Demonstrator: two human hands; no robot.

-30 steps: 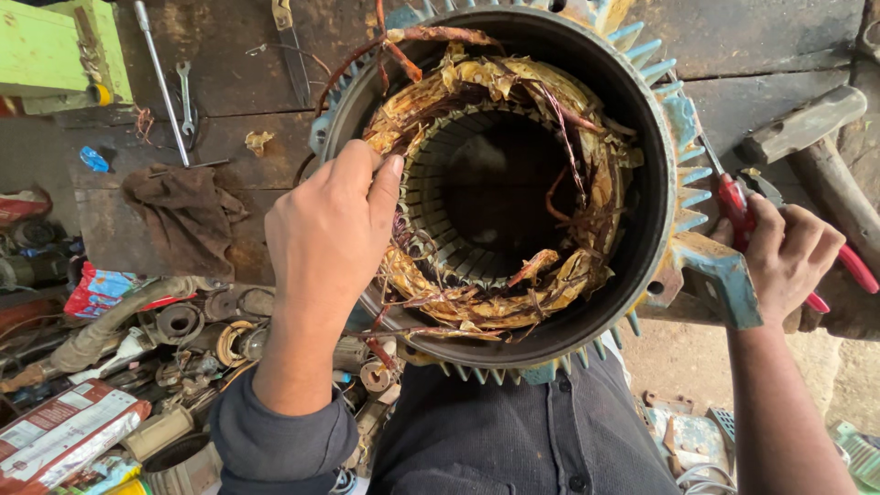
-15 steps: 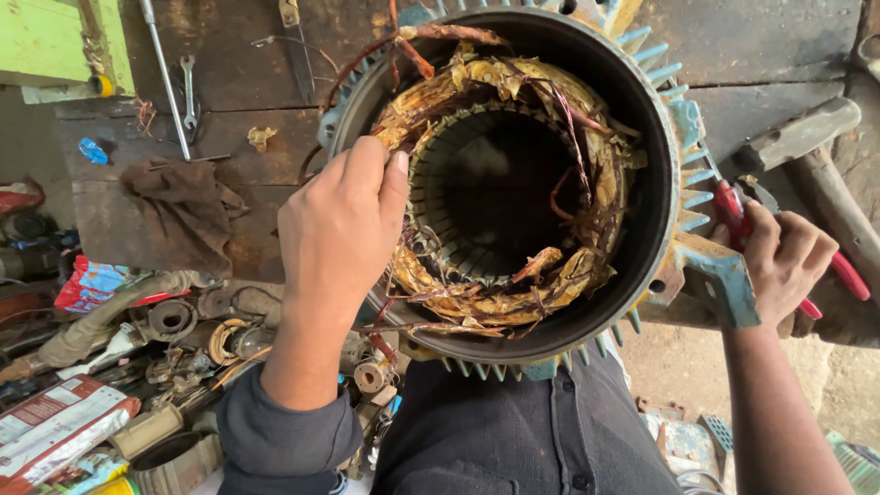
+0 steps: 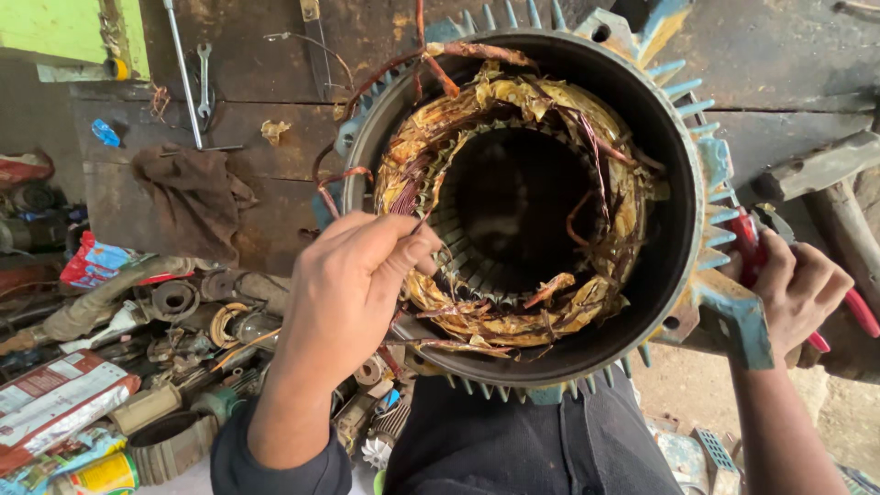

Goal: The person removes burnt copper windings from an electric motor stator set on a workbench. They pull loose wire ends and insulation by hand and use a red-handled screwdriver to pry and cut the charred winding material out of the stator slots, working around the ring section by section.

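The left hand (image 3: 344,293), earlier flat on the windings, now pinches a copper wire (image 3: 414,223) at the motor stator's (image 3: 678,220) near-left rim. The right hand (image 3: 797,289) still grips red-handled pliers (image 3: 747,240) against the stator's right side.

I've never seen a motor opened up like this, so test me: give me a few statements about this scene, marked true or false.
1. The left hand pinches copper winding wire at the stator's edge. True.
2. The right hand is empty. False: it grips red-handled pliers.
3. The stator's centre holds a rotor. False: the bore is hollow.
4. A brown rag lies on the wooden bench. True.
5. A spanner rests inside the stator. False: it lies on the bench.
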